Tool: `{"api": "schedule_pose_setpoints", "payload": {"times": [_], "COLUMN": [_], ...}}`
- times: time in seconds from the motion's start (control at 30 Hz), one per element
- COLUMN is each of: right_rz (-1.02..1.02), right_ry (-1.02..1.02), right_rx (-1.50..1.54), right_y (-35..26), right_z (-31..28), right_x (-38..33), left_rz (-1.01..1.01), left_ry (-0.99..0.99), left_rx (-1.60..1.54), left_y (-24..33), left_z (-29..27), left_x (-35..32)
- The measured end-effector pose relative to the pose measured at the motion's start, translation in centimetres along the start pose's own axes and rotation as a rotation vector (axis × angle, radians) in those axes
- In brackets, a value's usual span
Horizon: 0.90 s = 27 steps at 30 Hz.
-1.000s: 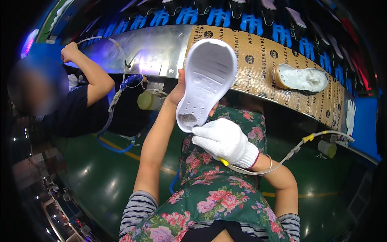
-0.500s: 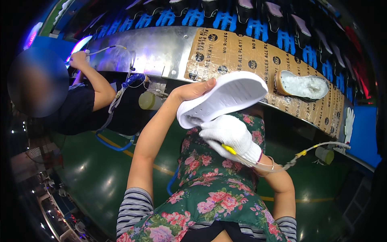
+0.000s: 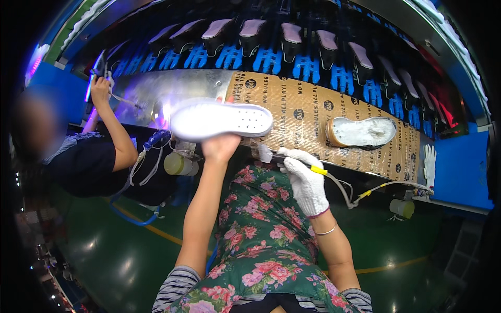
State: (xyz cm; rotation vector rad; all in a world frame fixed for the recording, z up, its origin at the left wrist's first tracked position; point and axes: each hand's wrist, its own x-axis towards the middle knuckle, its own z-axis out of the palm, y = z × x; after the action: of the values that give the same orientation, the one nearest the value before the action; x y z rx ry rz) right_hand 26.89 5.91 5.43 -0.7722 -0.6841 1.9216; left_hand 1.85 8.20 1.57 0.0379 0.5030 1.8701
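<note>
- Centrally, head view: a white shoe sole [image 3: 222, 119] is held up over the near edge of the cardboard-covered workbench [image 3: 313, 112], its long axis running left to right, perforated face toward the camera.
- Left hand [image 3: 220, 147], bare, grips the sole from below near its middle; the fingers are closed on its lower edge, and the thumb tip just shows above the sole's top edge.
- Right hand [image 3: 305, 177], in a white knit glove, lies to the right of and below the sole, near its right end but not touching it; its fingers are closed around a small brush [image 3: 271, 155] with a yellow fitting and a thin hose [image 3: 355, 195] trailing right along the workbench edge.
- Brush tip points left toward the sole's right end; of the two hands, the left alone is in contact with the sole.
- Second sole [image 3: 361, 131], white and smeared, lies flat on the workbench, well right of the held sole.
- Behind the workbench, a row of shoe lasts on blue holders [image 3: 308, 65].
- Left of the workbench, another person's raised arm [image 3: 112, 122] reaches to a lit machine.
</note>
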Motion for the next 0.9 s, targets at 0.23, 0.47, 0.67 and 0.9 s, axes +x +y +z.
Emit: {"api": "schedule_pose_setpoints", "payload": {"times": [0.23, 0.47, 0.67, 0.9], "right_rz": [0.055, -0.063, -0.816, -1.212], "right_ry": [0.015, -0.033, -0.313, -0.367], "right_rx": [-0.086, -0.419, -1.073, -1.267], "right_y": [1.7, -2.3, -6.2, -6.9], "right_z": [0.2, 3.4, 5.1, 6.1], "right_x": [-0.1, -1.9, -1.4, -0.1], "left_rz": [-0.477, -0.524, -0.473, -0.378], "left_ry": [-0.22, -0.097, -0.103, -0.029], "left_rx": [-0.047, -0.298, -0.47, 0.057], "left_y": [2.9, -2.7, -5.6, -6.6], "left_z": [-4.5, -2.2, 0.6, -0.2], "left_x": [-11.7, -15.2, -15.3, -17.1]}}
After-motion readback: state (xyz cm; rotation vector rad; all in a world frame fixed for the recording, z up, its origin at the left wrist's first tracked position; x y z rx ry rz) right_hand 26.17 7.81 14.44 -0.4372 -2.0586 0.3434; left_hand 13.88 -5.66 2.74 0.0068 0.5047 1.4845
